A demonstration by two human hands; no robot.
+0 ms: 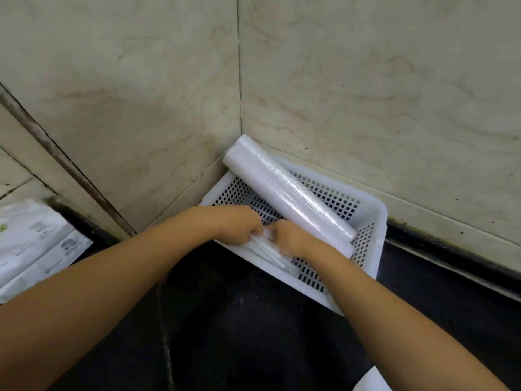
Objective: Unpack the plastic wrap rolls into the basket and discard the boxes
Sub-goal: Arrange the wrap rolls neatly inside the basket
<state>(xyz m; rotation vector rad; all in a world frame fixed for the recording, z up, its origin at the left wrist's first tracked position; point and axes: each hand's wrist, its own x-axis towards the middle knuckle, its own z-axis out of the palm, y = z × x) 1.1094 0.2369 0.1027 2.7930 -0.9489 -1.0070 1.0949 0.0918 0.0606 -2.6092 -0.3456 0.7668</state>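
Note:
A white perforated basket sits in the corner of a dark counter against marble walls. Two plastic wrap rolls lie diagonally in it, their far ends resting on the basket's back corner. Both hands meet over the basket's near-left rim. My left hand and my right hand are closed on a bundle of thin white strips that slants down into the basket. The strips are blurred and partly hidden by the fingers.
White printed boxes lie at the left edge of the dark counter. Another white object pokes in at the bottom right. Marble walls close off the corner behind the basket.

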